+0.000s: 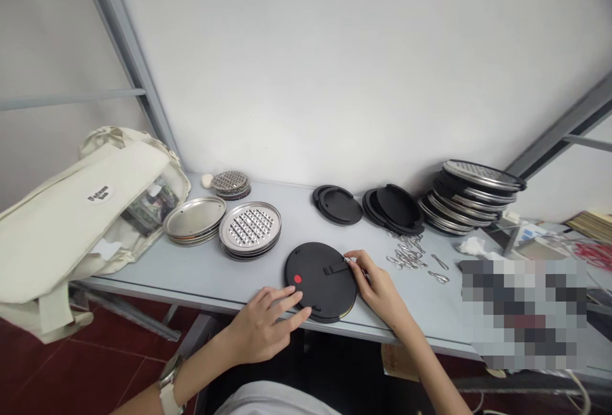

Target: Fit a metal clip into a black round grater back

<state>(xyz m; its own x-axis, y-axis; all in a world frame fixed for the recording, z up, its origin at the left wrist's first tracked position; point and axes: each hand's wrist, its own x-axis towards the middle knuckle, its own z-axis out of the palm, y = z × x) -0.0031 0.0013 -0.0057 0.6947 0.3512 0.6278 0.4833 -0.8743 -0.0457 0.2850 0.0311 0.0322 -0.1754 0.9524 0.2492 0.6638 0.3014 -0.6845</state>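
Note:
A black round lid (319, 278) with a red dot and a small black strap lies flat near the table's front edge. My left hand (268, 326) rests with fingers stretched on the lid's near-left rim, holding it down. My right hand (380, 291) is at the lid's right edge, its fingertips pinched on a small metal clip (347, 261) at the end of the strap. A heap of loose metal clips (410, 254) lies just right of that hand.
Stacks of plain metal discs (194, 218) and perforated grater discs (250, 229) sit to the left, a smaller stack (231, 183) behind. Black lids (337, 203) (394, 208) and a leaning stack of rimmed discs (471, 195) stand at the back right. A cream cloth bag (71, 224) lies far left.

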